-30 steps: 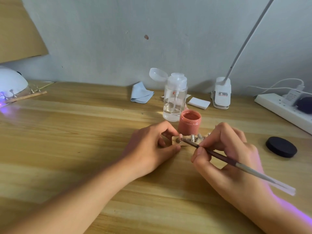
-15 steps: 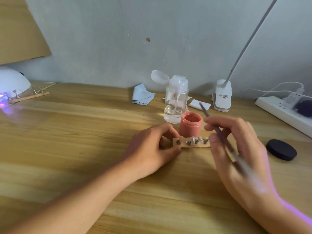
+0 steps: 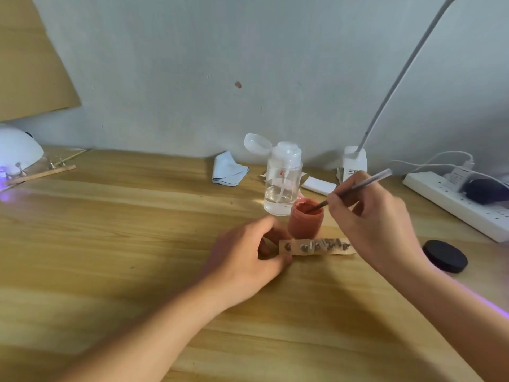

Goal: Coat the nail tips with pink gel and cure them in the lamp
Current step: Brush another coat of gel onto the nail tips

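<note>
Head view: I see the right hand [image 3: 377, 216] pinching a thin brush [image 3: 358, 186] like a pen, its bristle end dipped into the open pink gel jar [image 3: 304, 224], which stands near the middle of the desk [image 3: 110, 244]. Just in front of the jar lies a cardboard strip [image 3: 316, 247] carrying a row of nail tips on small metal stands. The left hand [image 3: 248, 252] grips the strip's left end, thumb and curled fingers clamped on it and pinning it to the desk. The jar's black lid [image 3: 444, 256] lies off toward the right edge, and a clear pump bottle [image 3: 282, 183] stands right behind the jar.

At the far left corner the white lamp [image 3: 16, 150] glows violet, and a second strip [image 3: 38, 172] of tips pokes out of its mouth. I judge that batch is coated and curing.

On the near strip I cannot tell how many tips carry gel; they are too small and blurred. My read is that this is a reload of the brush mid-coating. What is left is finishing this row and carrying the strip to the lamp.
</note>
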`<state>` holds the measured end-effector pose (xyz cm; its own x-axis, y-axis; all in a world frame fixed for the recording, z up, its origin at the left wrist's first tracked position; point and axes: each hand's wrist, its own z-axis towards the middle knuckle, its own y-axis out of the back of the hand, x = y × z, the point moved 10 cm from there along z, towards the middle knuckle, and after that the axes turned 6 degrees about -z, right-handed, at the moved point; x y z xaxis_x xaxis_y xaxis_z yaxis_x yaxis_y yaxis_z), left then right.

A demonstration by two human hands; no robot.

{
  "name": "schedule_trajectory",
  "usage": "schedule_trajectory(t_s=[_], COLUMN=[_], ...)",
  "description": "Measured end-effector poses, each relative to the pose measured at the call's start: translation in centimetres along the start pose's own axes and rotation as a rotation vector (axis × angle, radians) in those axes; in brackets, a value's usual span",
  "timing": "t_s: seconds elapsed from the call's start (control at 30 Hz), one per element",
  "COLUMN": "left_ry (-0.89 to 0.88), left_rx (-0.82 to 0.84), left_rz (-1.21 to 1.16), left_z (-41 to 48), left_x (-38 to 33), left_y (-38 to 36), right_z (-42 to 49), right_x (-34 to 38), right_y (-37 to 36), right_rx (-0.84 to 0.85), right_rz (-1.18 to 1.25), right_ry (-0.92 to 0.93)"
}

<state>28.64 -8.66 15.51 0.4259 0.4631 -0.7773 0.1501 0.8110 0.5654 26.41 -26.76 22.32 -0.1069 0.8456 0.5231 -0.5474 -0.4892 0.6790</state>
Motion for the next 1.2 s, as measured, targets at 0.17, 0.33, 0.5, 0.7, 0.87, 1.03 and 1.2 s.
schedule_trajectory(t_s=[0.17, 0.33, 0.5, 0.7, 0.87, 1.03, 1.2], left_ry=[0.003, 0.012, 0.044, 0.029, 0.041, 0.036, 0.026], left_rx=[0.002, -0.004, -0.015, -0.027, -0.015, -0.007, -0.004], left_rz=[-0.020, -0.012, -0.011, -0.010, -0.039, -0.036, -0.053], left_z=[0.0, 0.1, 0.0, 0.0, 0.1, 0.2, 0.2], left_x=[0.0, 0.1, 0.3, 0.2, 0.4, 0.5, 0.5], left_y=[-0.1, 0.0, 0.1, 0.2, 0.1, 0.0, -0.1], right_z=[0.3, -2.2, -7.6, -8.2, -7.9, -7.9, -7.8], right_x=[-0.1, 1.0, 3.4, 4.4, 3.4, 3.7, 3.8], right_y=[-0.9, 3.2, 3.5, 1.9, 1.4, 1.3, 1.1], right_rx=[0.019, -0.166, -0.107, -0.042, 0.010, -0.014, -0.009], right_rz=[-0.063, 0.273, 0.433, 0.178, 0.205, 0.169, 0.137], right_ry=[-0.005, 0.070, 0.251, 0.299, 0.215, 0.239, 0.245])
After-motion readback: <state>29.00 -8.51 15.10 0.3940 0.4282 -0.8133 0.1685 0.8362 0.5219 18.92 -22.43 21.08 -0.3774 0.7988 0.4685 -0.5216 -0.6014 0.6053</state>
